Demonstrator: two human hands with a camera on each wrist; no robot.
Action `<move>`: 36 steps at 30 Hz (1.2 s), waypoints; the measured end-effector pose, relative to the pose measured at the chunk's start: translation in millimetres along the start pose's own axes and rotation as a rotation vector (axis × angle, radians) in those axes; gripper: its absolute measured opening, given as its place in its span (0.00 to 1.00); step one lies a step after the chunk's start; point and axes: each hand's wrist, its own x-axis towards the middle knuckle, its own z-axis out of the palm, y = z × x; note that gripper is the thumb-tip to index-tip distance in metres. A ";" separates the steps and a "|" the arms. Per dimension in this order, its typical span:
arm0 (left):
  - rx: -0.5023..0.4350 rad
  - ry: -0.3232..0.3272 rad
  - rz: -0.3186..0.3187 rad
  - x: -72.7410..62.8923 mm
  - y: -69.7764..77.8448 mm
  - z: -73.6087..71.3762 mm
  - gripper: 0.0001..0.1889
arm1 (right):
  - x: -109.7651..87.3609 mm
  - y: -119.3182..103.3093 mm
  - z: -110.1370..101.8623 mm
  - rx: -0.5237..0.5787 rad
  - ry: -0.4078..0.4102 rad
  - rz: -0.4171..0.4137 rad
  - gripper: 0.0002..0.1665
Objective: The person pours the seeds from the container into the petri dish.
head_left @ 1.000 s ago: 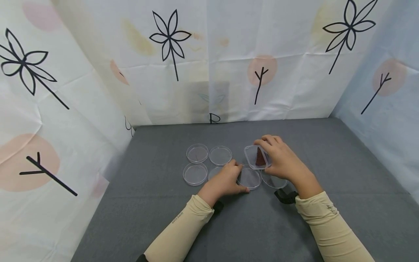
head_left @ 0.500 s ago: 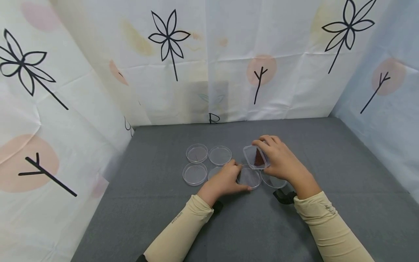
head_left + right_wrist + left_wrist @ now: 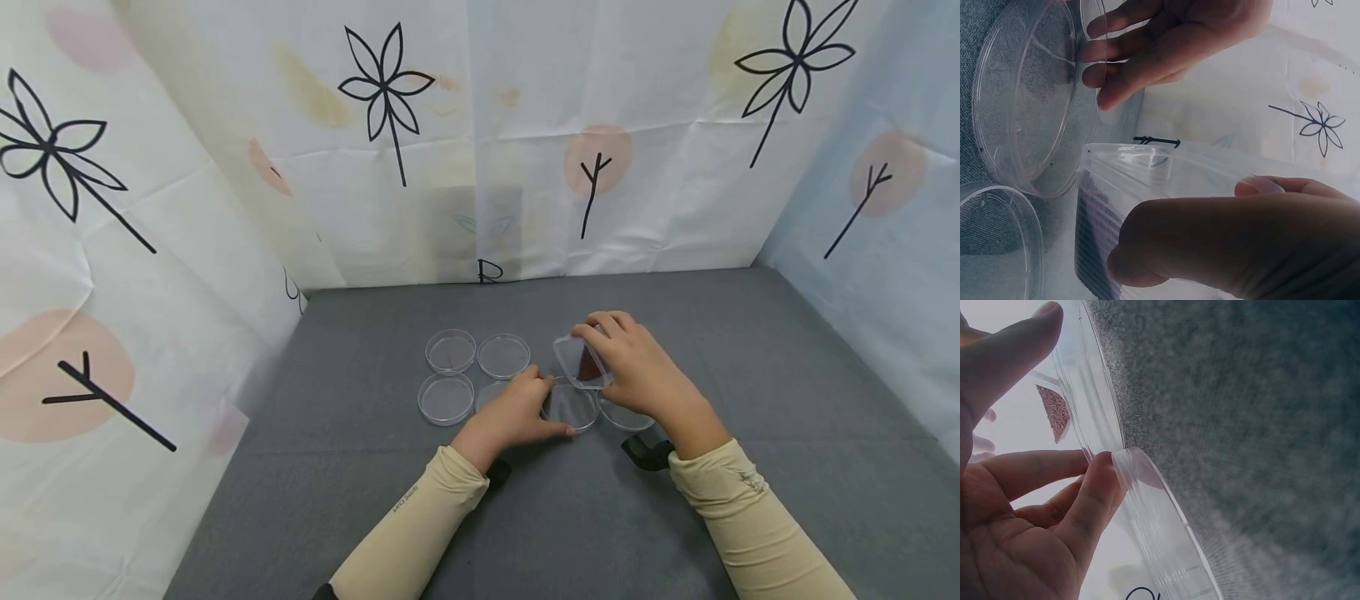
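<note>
My left hand (image 3: 517, 412) holds a clear petri dish (image 3: 570, 408) on the cloth, its thumb at the near rim and fingers at the far side. In the left wrist view the fingertips also meet the wall of a neighbouring dish (image 3: 1166, 531). My right hand (image 3: 637, 367) grips a clear, square-cornered plastic container (image 3: 564, 354), tilted over the petri dish. Small reddish-brown grains (image 3: 1055, 414) are heaped against one side of it. In the right wrist view, a few dark specks lie in the dish (image 3: 997, 125) below.
Several other clear petri dishes stand close together: two at the back left (image 3: 451, 351), one at the front left (image 3: 446, 398), one partly under the left hand. Another dish (image 3: 626, 414) sits under the right hand. Patterned white cloth (image 3: 525, 150) walls off the grey table (image 3: 360, 500).
The right hand has shifted slightly left with the container, which is tipped a little more. The left hand and the dishes stay in place.
</note>
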 end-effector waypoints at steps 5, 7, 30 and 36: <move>0.002 0.015 0.016 0.0 -0.6 0.2 0.36 | -0.6 -0.1 1.4 0.003 0.008 -0.014 0.50; 0.002 0.015 0.014 -0.2 -0.6 0.0 0.36 | -0.4 -0.3 2.6 -0.005 0.013 -0.026 0.50; 0.001 0.003 0.023 0.2 0.2 -0.2 0.33 | 0.9 -5.1 5.7 -0.057 0.033 -0.074 0.49; 0.005 -0.005 0.014 0.3 0.1 -0.2 0.35 | 1.6 -5.4 5.9 -0.055 0.042 -0.080 0.48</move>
